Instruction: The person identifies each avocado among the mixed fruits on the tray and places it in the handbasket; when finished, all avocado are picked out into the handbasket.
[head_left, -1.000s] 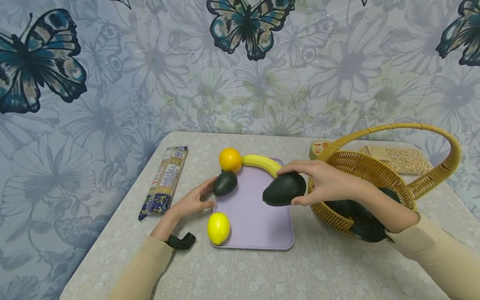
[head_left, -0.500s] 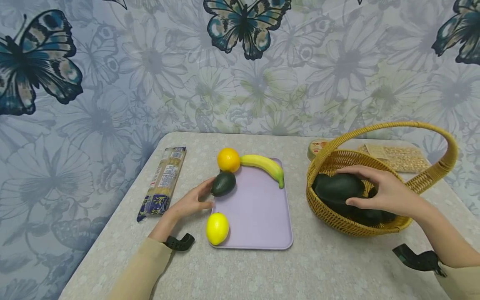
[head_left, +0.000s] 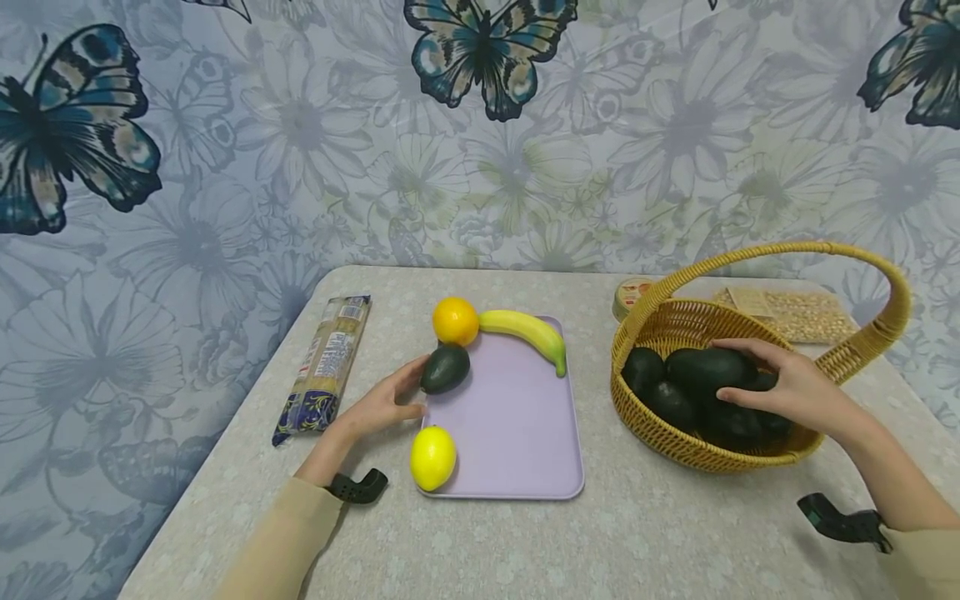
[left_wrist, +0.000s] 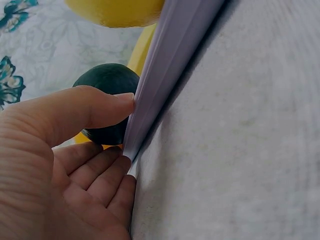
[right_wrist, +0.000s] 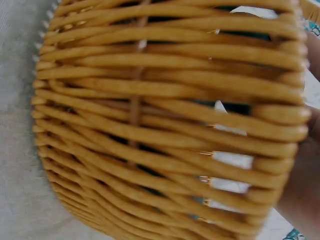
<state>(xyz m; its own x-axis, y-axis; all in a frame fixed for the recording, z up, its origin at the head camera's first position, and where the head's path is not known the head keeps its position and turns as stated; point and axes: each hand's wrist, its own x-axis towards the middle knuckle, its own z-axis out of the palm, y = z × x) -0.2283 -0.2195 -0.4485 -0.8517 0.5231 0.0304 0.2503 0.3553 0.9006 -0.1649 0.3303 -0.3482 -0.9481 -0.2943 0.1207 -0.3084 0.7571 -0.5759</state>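
Note:
Over a yellow wicker basket (head_left: 667, 446) at the right, my right hand (head_left: 802, 392) holds a dark green avocado (head_left: 705, 369) between thumb and fingers, among several other avocados. In the right wrist view the basket's weave (right_wrist: 150, 90) hides most of the hand. My left hand (head_left: 378, 406) rests at the left edge of a lilac tray (head_left: 517, 442), fingers loosely extended; in the left wrist view its thumb (left_wrist: 95, 107) lies by the rim. Beside its fingertips is one avocado (head_left: 446, 368) on the tray. A lemon (head_left: 432, 458), an orange (head_left: 455, 322) and a banana (head_left: 525, 330) lie along the tray's edges.
A pasta packet (head_left: 326, 367) lies on the table left of the tray. Behind the basket are a round tin (head_left: 627, 297) and a bag of pale grains (head_left: 810, 315). The basket's tall handle (head_left: 795, 250) arches over it. A patterned wall (head_left: 480, 200) stands behind the table.
My right hand carried an avocado from above the tray's right side into the basket, then shifted slightly right there. My left hand stayed at the tray.

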